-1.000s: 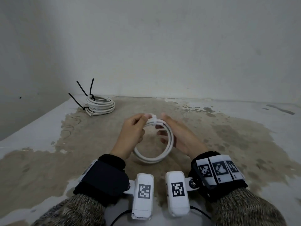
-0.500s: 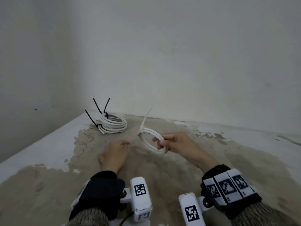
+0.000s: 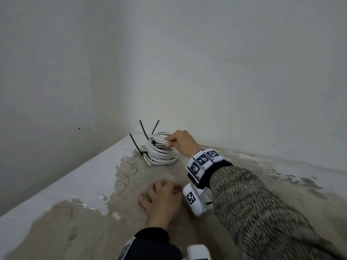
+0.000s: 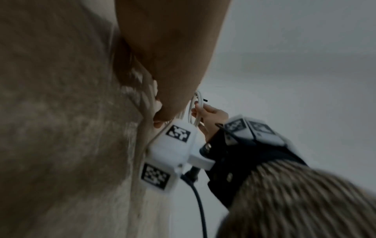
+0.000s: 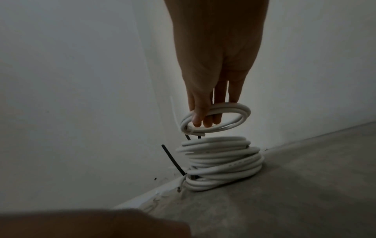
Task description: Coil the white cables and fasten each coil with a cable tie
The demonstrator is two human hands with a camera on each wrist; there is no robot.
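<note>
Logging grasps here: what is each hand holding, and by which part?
Right hand holds the small white coil by its near rim; left hand holds nothing.

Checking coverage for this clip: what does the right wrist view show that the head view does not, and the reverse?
Only the right wrist view shows a gap between the small coil, hooked on the right hand's fingers, and the stacked coils beneath. Only the head view shows the left hand resting on the stained table, holding nothing. Both show the coils and the black cable ties in the corner.
</note>
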